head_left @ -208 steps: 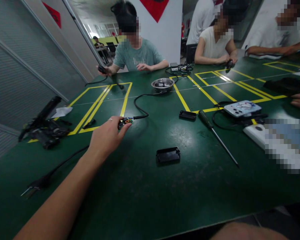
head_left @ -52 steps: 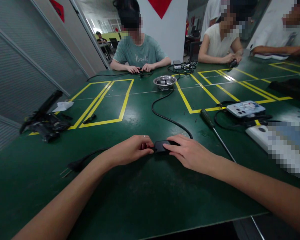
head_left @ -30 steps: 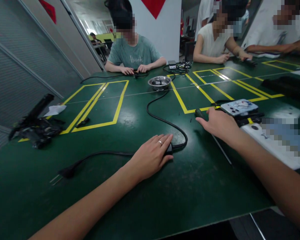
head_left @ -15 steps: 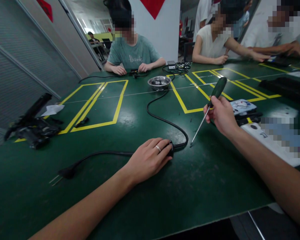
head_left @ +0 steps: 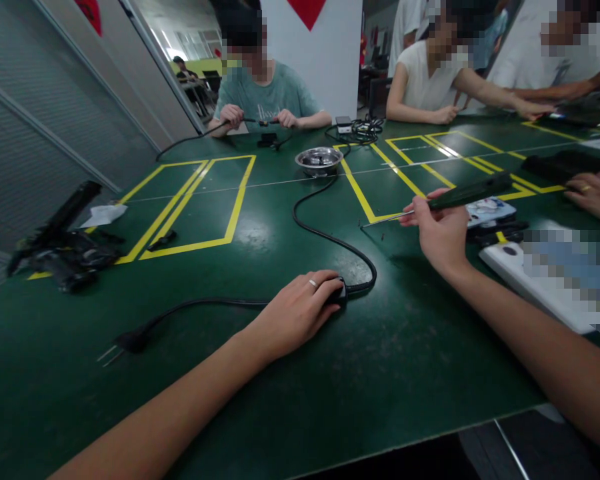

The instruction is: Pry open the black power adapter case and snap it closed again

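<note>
My left hand [head_left: 300, 313] is closed over a small black box [head_left: 339, 291] in the middle of a black power cord [head_left: 205, 302], holding it down on the table. To the left the cord ends in a two-pin plug [head_left: 130, 341]; the other end curves back toward a steel bowl [head_left: 319, 161]. My right hand [head_left: 443, 230] grips a screwdriver [head_left: 473, 192] with a dark green handle, held nearly level above the table. Its tip points left, close to a tiny screw [head_left: 359, 225]. Another small screw [head_left: 383, 236] is nearby.
Dark parts and bags [head_left: 75, 250] lie at the left beside a white paper [head_left: 104, 215]. A phone [head_left: 490, 211] and a white box [head_left: 525, 280] are on the right. Coiled cables [head_left: 365, 128] sit at the back. Several people work around the green table [head_left: 260, 420].
The screwdriver has swung from steeply upright to almost level, its tip moving up and left toward the screws. A co-worker's hand has appeared at the right. Across the table, a person has raised a cable.
</note>
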`<state>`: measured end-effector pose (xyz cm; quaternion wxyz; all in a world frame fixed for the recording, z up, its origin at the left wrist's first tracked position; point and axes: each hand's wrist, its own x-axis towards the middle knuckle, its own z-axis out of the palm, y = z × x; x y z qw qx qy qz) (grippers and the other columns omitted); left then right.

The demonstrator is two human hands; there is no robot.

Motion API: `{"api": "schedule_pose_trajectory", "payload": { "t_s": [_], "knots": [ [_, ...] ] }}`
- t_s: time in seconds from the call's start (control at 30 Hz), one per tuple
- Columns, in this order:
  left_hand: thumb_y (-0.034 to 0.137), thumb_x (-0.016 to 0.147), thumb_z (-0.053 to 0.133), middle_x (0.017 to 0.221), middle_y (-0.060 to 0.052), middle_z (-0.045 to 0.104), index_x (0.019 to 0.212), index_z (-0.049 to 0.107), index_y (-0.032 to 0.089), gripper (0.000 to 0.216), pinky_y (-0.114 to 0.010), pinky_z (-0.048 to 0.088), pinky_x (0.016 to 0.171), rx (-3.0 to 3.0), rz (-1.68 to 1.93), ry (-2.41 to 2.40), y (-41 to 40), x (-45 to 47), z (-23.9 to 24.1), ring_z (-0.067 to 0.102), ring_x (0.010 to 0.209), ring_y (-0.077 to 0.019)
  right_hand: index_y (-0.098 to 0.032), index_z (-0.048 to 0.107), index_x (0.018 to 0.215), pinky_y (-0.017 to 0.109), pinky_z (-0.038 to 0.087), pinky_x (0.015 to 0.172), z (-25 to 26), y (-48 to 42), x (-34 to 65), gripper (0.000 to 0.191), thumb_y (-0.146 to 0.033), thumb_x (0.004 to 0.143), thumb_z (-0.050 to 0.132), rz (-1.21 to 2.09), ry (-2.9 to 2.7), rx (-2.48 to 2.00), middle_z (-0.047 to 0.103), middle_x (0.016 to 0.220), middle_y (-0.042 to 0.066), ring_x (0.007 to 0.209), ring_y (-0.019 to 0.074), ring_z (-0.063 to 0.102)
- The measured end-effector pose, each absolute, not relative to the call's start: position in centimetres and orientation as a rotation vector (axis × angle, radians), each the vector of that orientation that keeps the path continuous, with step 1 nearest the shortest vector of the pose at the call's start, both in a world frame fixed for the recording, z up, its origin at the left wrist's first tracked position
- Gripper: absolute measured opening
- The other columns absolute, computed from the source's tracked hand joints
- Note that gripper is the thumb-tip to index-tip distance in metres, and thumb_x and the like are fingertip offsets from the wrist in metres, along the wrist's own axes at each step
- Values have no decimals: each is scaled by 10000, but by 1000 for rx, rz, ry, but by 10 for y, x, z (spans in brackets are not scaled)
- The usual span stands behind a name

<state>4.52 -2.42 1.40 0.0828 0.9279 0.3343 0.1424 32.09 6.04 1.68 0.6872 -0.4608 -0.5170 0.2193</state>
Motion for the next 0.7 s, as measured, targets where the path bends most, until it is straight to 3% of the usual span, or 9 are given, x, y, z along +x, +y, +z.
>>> {"api": "schedule_pose_trajectory", "payload": {
  "t_s": [0.27,0.7],
  "knots": [
    [236,951,492,1341,-138,489,1263,434,167,325,-466,462,977,2737,390,967,-23,44,15,521,1174,-256,-244,451,900,344,596,646,16,58,316,243,-396,824,625,511,-1183,-1031,667,756,-14,633,164,685],
    [270,953,480,1294,-137,513,1266,431,157,336,-453,458,968,2730,388,1019,-24,45,14,525,1143,-258,-262,446,812,286,455,398,41,38,310,125,-331,843,545,675,-974,-919,565,582,-49,430,137,538]
  ]
}}
